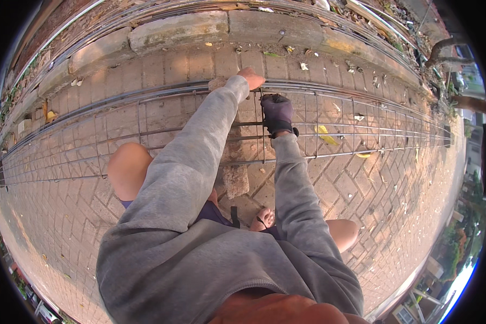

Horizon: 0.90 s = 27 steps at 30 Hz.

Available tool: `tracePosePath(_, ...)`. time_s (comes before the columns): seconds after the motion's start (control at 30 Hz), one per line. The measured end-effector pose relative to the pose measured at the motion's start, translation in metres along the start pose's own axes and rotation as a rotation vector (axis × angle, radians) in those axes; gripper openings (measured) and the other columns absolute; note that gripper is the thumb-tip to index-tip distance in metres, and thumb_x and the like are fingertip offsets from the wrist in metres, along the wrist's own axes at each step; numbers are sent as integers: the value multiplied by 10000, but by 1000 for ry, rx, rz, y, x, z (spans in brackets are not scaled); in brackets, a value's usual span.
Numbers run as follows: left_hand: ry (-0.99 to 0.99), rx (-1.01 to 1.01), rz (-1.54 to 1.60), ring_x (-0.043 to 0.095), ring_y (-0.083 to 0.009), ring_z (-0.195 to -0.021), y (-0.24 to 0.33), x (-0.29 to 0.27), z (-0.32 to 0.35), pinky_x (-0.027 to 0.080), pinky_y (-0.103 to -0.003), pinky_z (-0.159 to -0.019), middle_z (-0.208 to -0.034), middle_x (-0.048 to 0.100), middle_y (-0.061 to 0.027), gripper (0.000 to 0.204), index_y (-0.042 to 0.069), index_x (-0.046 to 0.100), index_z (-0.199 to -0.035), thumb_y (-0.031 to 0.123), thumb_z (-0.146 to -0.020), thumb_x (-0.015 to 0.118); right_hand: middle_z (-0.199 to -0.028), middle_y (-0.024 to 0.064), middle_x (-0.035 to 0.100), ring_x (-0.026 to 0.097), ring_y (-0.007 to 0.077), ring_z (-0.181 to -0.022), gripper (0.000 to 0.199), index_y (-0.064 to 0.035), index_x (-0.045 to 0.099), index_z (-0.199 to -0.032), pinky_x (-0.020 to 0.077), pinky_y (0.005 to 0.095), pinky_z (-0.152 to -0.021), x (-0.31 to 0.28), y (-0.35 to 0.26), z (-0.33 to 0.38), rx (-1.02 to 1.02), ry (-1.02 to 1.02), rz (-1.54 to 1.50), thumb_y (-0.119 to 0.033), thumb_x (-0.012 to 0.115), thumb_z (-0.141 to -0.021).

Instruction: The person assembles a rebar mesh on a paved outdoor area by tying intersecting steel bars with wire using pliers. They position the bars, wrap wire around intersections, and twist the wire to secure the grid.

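Note:
A long cage of thin steel reinforcing bars (356, 129) with cross ties lies across the paving in front of me. My left hand (252, 79), bare, is closed at its far long bars, beside a cross tie; its fingertips are partly hidden. Just nearer and to the right, my right hand (278, 112) wears a dark glove and makes a fist against the same cross tie. What that fist holds, if anything, does not show. Under the middle of the cage sits a rough stone block (235, 181).
A stone kerb (178, 29) runs along the far side, with more long rods and litter behind it. Dry yellow leaves (325, 135) lie on the brick paving (383, 194) at right. My bare foot (263, 218) is close to the block. Thin tree trunks (470, 103) stand at far right.

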<state>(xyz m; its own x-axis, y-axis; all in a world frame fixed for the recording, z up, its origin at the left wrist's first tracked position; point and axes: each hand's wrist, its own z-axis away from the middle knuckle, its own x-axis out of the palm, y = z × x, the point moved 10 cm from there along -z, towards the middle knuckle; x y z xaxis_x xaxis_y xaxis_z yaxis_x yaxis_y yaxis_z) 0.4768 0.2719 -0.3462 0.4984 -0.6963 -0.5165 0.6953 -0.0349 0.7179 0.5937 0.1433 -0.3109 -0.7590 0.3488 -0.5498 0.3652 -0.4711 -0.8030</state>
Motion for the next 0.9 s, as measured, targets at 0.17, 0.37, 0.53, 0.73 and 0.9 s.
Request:
tracePosePath(0.17,95,142,468,726,-282,-1061,-9,-5,1,552,-381,-939,-1118,777,-151,263,86,815,-1082,254,-899,729,-794,133,764,730,251,-727,257,-52,806,-912,551,383,-705,7,2,3,82,-91,-53,-284,706,-867)
tracePosePath(0.37,248,200,401,741,-255,-1008,5,-21,24,548,-355,-937,-1064,789,-148,259,101,822,-1077,221,-850,790,-653,40,645,583,145,-590,297,3,766,-877,485,348,-569,15,1,10,176,-199,-282,-291,729,-858)
tracePosePath(0.53,312,136,384,726,-211,-930,14,-27,34,538,-342,-899,-1018,791,-143,236,35,814,-1045,176,-857,794,-601,-42,545,435,79,-513,212,-45,709,-756,341,304,-486,17,-3,9,179,-136,-407,-223,772,-852)
tracePosePath(0.73,336,179,399,690,-172,-765,11,-27,32,535,-346,-765,-852,773,-105,218,18,804,-962,205,-850,788,-647,10,599,505,119,-492,166,-32,723,-828,413,319,-457,19,1,1,194,-174,-414,-191,770,-816)
tracePosePath(0.9,356,226,345,736,-283,-831,19,-33,51,555,-381,-818,-873,776,-145,193,45,814,-918,203,-807,791,-647,12,602,547,141,-474,123,-43,733,-850,453,317,-445,24,10,-5,253,-153,-463,-161,754,-824)
